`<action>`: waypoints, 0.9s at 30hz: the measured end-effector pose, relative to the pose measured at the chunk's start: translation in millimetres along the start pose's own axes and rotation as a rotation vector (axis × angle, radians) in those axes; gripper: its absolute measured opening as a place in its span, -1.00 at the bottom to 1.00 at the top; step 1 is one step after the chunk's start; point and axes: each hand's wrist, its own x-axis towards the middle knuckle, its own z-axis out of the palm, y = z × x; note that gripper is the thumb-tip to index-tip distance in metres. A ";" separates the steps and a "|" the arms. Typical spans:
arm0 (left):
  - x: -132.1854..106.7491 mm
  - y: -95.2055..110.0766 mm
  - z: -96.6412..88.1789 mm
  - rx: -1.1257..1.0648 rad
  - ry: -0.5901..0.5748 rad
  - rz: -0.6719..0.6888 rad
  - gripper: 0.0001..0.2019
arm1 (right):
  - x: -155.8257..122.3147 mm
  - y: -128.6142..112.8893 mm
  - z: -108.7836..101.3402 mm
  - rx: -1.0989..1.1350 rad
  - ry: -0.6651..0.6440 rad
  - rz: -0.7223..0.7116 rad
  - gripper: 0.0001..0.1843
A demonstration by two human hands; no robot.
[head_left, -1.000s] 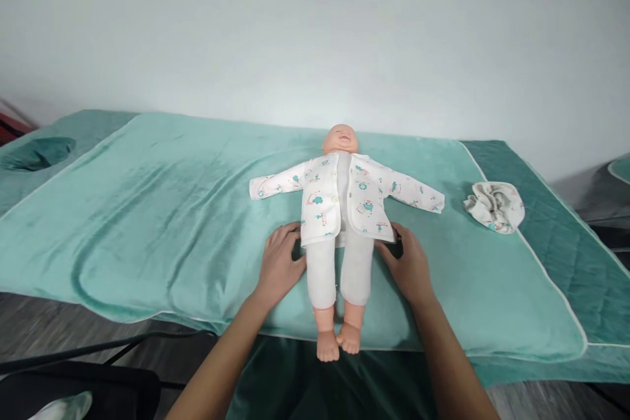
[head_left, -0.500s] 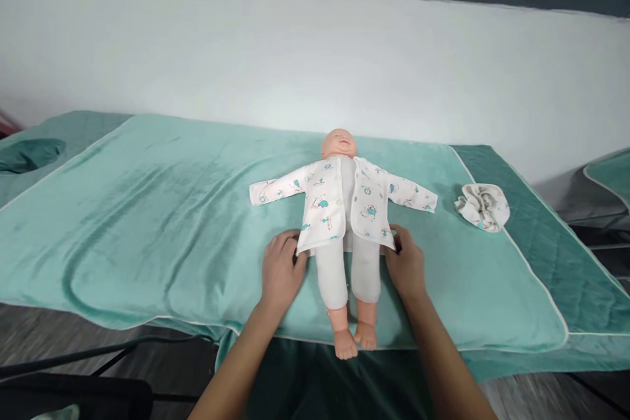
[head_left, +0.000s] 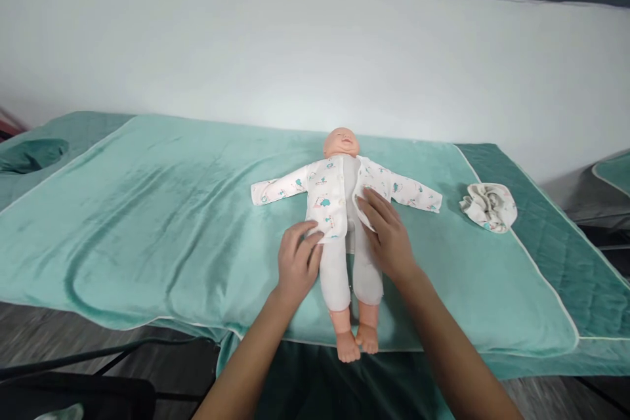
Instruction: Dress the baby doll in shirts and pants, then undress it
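A baby doll (head_left: 341,142) lies on its back, its feet toward me. It wears a white baby jacket (head_left: 329,193) with a small teal print, the sleeves spread wide and the front parted over a pale cloth body. My left hand (head_left: 298,259) touches the jacket's lower hem on the left side, its bent fingers apart. On the right front panel rests my right hand (head_left: 388,236), fingers stretched out and tips near the panel's inner edge. This hand hides the panel's lower part. Neither hand visibly grips the cloth.
A light green velvety blanket (head_left: 147,210) with pale piping covers the bed. Crumpled printed cloth (head_left: 489,208) lies to the right, by the darker quilted cover (head_left: 566,262). A white wall (head_left: 315,59) stands behind. The doll's feet reach the bed's front edge.
Both hands have moved inward from the jacket's outer lower corners. My right hand has also risen onto the right front panel, whose inner edge now curves differently.
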 end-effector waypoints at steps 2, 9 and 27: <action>1.6 3.4 1.5 -0.003 -0.002 0.088 -0.79 | 1.1 -1.0 3.2 0.011 -0.047 -0.070 -0.32; -3.2 0.1 -2.7 -0.145 0.018 0.080 -0.83 | -26.0 6.7 -22.8 0.074 -0.245 -0.245 -0.39; 13.6 -11.3 9.1 -0.311 -0.134 -0.605 -0.72 | 149.4 33.2 16.9 -0.105 -0.259 0.489 -0.81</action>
